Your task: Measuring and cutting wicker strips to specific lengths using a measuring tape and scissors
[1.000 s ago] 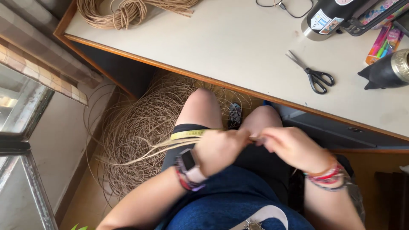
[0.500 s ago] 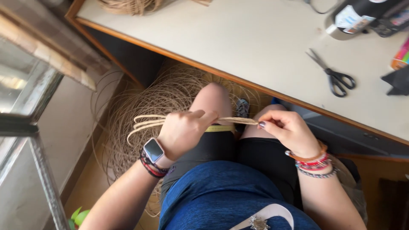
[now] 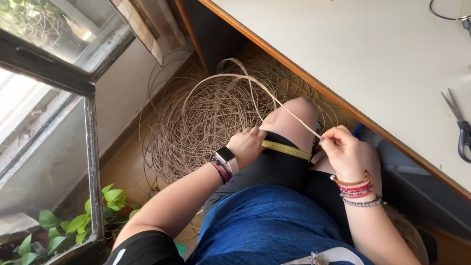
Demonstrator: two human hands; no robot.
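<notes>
**Measuring a cane strip across the lap, seen from above**

A large loose coil of cane (image 3: 216,118) lies on the floor beneath the worktop (image 3: 373,54), filling the space in front of the knees. Scissors (image 3: 460,128) rest near the worktop's right edge, well apart from both hands. At left stand an open window frame (image 3: 91,142) and a leafy green plant (image 3: 93,221). The wooden edge of the worktop runs diagonally just beyond the right knee, so free room is confined to the lap and the floor toward the window. A yellow measuring tape (image 3: 287,149) lies across the thigh between the hands. The left hand (image 3: 247,146), wearing a watch (image 3: 226,158), presses the tape's near end with fingers curled down. The right hand (image 3: 343,151) pinches a single cane strip (image 3: 274,98), which arcs up from the coil and descends to the fingertips, just above the tape's far end.
</notes>
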